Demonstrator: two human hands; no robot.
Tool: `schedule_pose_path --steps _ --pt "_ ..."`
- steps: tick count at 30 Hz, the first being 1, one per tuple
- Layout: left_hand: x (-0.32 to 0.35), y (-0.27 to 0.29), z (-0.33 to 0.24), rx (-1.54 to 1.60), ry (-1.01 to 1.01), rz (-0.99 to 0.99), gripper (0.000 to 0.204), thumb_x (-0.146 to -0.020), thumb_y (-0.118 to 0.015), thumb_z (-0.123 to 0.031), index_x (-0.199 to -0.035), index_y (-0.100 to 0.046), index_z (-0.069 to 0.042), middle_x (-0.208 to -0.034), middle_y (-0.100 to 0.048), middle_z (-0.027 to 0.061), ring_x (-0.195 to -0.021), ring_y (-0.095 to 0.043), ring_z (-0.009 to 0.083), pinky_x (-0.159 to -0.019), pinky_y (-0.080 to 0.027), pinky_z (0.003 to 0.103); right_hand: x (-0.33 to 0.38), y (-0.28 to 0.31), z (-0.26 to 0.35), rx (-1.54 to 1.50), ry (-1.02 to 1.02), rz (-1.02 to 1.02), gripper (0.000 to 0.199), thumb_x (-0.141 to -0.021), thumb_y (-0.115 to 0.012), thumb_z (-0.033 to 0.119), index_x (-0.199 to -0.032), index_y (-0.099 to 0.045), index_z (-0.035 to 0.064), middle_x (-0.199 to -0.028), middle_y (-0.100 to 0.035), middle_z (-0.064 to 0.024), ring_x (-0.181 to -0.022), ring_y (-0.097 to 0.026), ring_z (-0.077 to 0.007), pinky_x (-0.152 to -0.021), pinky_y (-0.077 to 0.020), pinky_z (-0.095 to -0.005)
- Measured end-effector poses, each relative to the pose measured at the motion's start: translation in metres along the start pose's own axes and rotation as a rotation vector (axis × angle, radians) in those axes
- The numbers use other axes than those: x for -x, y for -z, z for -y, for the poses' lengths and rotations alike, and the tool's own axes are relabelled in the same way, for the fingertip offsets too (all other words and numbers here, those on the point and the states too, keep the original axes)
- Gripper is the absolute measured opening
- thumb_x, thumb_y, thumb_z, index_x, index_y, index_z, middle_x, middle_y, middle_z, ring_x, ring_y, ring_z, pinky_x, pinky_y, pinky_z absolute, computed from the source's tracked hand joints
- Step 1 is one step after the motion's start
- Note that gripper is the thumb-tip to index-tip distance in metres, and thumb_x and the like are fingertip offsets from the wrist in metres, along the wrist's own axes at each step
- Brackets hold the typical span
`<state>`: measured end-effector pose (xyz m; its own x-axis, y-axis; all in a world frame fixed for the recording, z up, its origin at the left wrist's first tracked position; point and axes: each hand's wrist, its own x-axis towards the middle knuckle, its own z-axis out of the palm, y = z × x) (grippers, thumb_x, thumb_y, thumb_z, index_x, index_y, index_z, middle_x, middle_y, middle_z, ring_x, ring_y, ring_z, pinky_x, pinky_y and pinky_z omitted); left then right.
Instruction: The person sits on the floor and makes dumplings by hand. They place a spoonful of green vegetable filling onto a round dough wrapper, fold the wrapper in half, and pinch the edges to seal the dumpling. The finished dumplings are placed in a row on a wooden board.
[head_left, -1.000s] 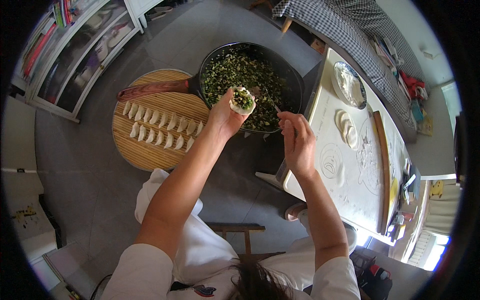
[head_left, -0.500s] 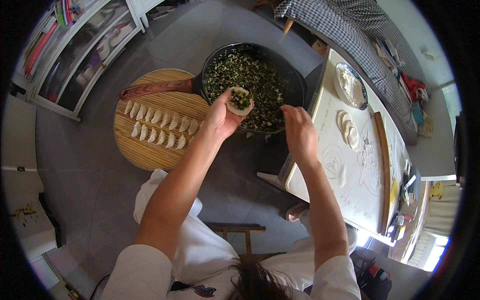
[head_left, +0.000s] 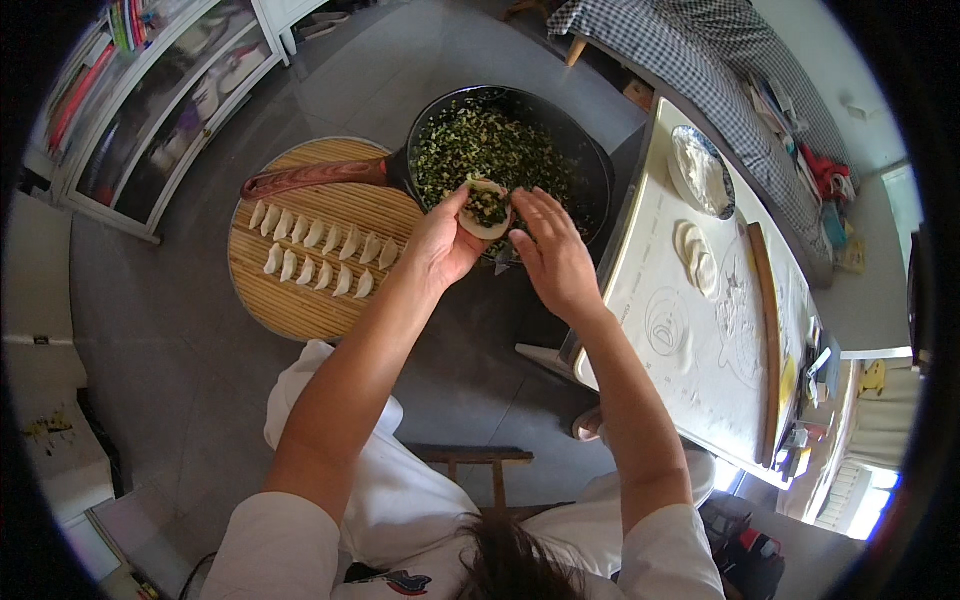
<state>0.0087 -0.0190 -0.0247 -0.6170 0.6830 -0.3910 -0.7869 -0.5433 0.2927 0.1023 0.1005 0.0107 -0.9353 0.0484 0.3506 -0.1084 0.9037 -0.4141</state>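
Observation:
My left hand (head_left: 447,245) is closed around the edge of a round dumpling wrapper (head_left: 484,230), which lies open on the fingers with a mound of green chopped filling (head_left: 488,207) in its middle. Close against the wrapper's right edge is my right hand (head_left: 557,258), fingers stretched and thumb apart; whether the fingertips touch the dough is hard to tell. Both hands are over the near side of a black pan (head_left: 592,180) holding more green filling (head_left: 490,140). Left of it, two rows of folded dumplings (head_left: 325,275) lie on a round slatted board (head_left: 300,312).
The pan's wooden handle (head_left: 315,178) reaches over the board. On the right, a white table (head_left: 640,375) bears a bowl of flour (head_left: 700,175), overlapping wrappers (head_left: 697,260) and a long rolling pin (head_left: 768,350). A wooden stool (head_left: 475,456) shows below, between my legs.
My right hand has moved left from the pan's right rim to the wrapper's edge, its fingers now stretched out. My left hand and the wrapper have shifted very slightly right.

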Motion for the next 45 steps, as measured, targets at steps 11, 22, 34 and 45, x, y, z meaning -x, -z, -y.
schedule_pose_path --steps 11,22,34,45 --pt "0.000 0.004 0.000 -0.013 0.017 0.041 0.027 -0.093 -0.031 -0.023 -0.104 -0.046 -0.003 -0.101 -0.053 0.0121 -0.094 -0.054 0.0198 -0.082 -0.047 0.035 0.007 -0.008 0.017 0.068 0.139 -0.055 0.031 -0.081 -0.051 0.014 -0.110 -0.051 0.0023 -0.115 -0.051 -0.0109 -0.113 -0.042 -0.0288 -0.097 -0.0289 -0.0405" --pt "-0.002 0.006 -0.001 0.022 0.065 0.178 0.028 -0.092 -0.035 -0.022 -0.109 -0.046 -0.003 -0.106 -0.053 0.0117 -0.097 -0.053 0.0205 -0.083 -0.046 0.034 -0.003 0.000 0.000 -0.070 0.162 -0.205 0.022 -0.064 -0.065 0.005 -0.085 -0.060 0.0072 -0.090 -0.057 -0.0048 -0.089 -0.053 -0.0248 -0.071 -0.0465 -0.0337" --pt "-0.001 0.002 0.003 -0.200 -0.041 0.140 0.018 -0.089 -0.044 -0.016 -0.101 -0.053 -0.006 -0.093 -0.057 0.0053 -0.084 -0.054 0.0130 -0.071 -0.048 0.029 -0.012 -0.004 -0.007 -0.098 0.252 -0.211 0.020 -0.063 -0.067 0.007 -0.080 -0.057 0.0073 -0.086 -0.059 -0.0055 -0.088 -0.054 -0.0258 -0.071 -0.0465 -0.0343" --pt "0.001 0.000 0.003 -0.405 -0.114 0.260 0.021 -0.086 -0.049 -0.016 -0.104 -0.054 -0.006 -0.097 -0.058 0.0029 -0.083 -0.054 0.0090 -0.070 -0.046 0.023 -0.013 -0.001 -0.006 -0.129 0.190 -0.274 0.021 -0.062 -0.067 0.007 -0.082 -0.058 0.0080 -0.084 -0.060 -0.0050 -0.086 -0.055 -0.0255 -0.070 -0.0468 -0.0340"
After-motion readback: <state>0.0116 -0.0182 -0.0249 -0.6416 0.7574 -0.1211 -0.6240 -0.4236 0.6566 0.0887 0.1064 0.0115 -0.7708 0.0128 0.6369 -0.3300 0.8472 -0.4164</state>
